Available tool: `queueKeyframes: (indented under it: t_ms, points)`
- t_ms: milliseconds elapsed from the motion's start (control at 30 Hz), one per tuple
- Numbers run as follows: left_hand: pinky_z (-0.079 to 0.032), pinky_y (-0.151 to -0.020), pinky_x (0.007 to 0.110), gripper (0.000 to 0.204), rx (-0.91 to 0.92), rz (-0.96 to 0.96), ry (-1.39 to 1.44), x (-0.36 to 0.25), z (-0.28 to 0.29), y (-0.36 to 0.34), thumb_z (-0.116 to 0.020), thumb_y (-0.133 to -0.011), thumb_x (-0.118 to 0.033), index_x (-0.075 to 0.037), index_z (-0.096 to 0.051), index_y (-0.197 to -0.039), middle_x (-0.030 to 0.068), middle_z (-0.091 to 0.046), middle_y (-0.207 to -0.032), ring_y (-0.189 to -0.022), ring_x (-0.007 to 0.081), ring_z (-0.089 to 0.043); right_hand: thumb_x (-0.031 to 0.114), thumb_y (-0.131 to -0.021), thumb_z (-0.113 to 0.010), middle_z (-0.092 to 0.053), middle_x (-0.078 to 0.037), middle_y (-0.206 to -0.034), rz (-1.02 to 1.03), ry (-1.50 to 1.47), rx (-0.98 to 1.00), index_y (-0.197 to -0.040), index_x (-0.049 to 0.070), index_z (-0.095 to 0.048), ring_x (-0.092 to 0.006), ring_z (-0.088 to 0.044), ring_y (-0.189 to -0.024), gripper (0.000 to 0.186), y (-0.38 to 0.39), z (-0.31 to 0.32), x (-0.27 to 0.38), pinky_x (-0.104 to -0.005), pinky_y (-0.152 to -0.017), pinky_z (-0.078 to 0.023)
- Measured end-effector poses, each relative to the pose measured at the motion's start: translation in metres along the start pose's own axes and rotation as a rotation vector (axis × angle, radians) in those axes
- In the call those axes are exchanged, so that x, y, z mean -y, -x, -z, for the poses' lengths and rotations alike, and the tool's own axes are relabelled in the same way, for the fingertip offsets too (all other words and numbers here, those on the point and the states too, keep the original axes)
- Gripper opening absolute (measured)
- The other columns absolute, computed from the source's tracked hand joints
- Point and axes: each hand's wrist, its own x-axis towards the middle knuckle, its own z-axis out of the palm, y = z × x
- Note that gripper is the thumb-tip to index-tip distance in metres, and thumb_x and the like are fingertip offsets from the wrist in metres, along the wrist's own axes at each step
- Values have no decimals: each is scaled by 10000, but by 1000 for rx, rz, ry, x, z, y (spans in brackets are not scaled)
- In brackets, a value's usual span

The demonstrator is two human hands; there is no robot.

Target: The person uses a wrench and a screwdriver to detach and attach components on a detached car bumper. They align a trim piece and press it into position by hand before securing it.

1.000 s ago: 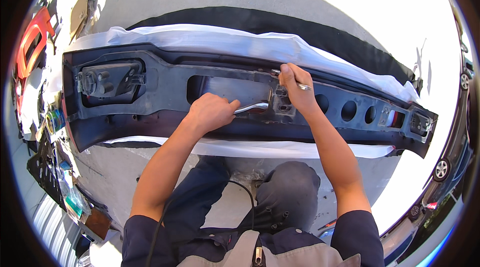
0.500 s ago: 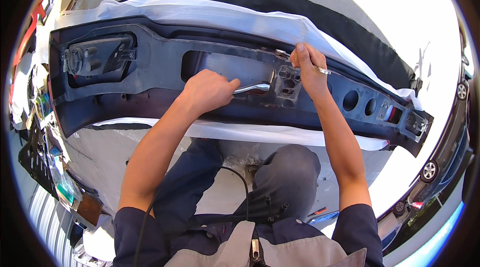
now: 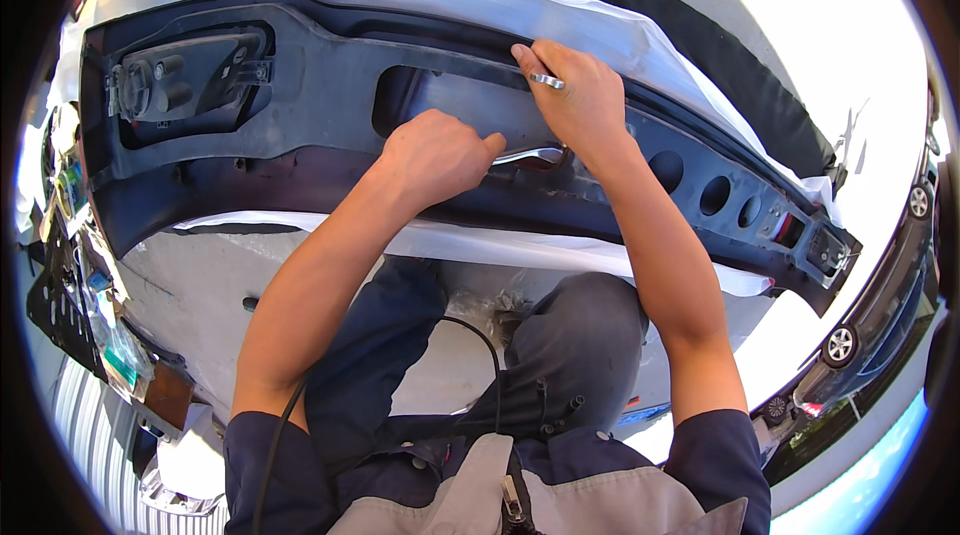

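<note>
A long dark vehicle bumper lies across in front of me with its inner side up. My left hand is closed round the handle of a chrome ratchet wrench, whose head points right, toward the metal bracket area in the bumper's middle. My right hand grips a silver spanner; one end shows beside the fingers, and the rest is hidden by the hand. This hand is above the bumper's far edge and covers most of the bracket, so I cannot see where the tools meet it.
White sheeting lies beneath the bumper, with a black mat beyond it. A lamp unit sits in the bumper's left end. A black cable loops over my knees. Clutter lies at the left; a dark car stands at the right.
My right hand has moved left and farther away, turning the spanner with it. The left hand and ratchet wrench have shifted slightly right and away. The whole view has also shifted a little.
</note>
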Motion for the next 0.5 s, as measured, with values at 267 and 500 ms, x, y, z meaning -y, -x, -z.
queueKeyframes:
  t_ms: [267,500]
  points:
    - [-560,-626,431,214,16,14,-37,1,13,8,-697,-889,-285,-112,-659,-1009,109,-698,-753,-690,315,-703,391,-1095,-506,-621,-147,-691,-42,-410,-44,-773,22,-588,-293,-545,-613,497,16,26,-33,-399,-649,-489]
    - [-562,-628,428,208,12,-10,-46,0,12,2,-704,-889,-270,-109,-666,-1016,109,-709,-767,-694,315,-706,319,-1139,-431,-429,-33,-653,-32,-900,-108,-717,63,-430,-149,-466,-675,494,42,34,-86,-304,-643,-401]
